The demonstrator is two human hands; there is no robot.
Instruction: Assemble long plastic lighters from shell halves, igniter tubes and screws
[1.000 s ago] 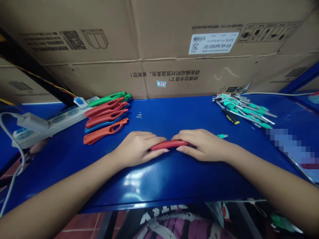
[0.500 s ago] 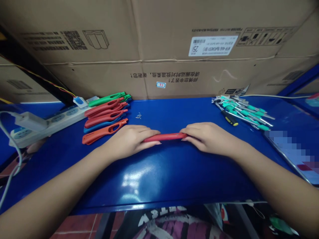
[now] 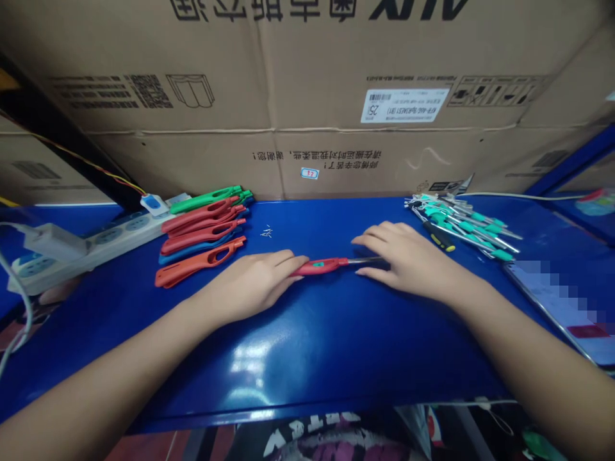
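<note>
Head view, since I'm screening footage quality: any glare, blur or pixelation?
Head view: white glare on the blue table near its front edge; the smallest print on the label is unreadably soft; square blocks mask part of the screen at right.

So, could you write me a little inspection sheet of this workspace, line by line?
Surface: blue tabletop, glossy, with light reflected.
Job's things: red handle with a metal shaft pointing right.
Clutter: coloured handle casings piled at left; small pale bits, too tiny to identify; teal-fitted metal rods heaped at right beside a black-and-yellow tool; phone-like device, screen pixelated.
Grips (bare hands): left grip closed on the red handle; right grip open around the metal shaft's far end, contact unclear.
Cables: yellow-red wire leading to the power strip; white cable at back right.
Surroundings: cardboard behind; reddish floor below.
</note>
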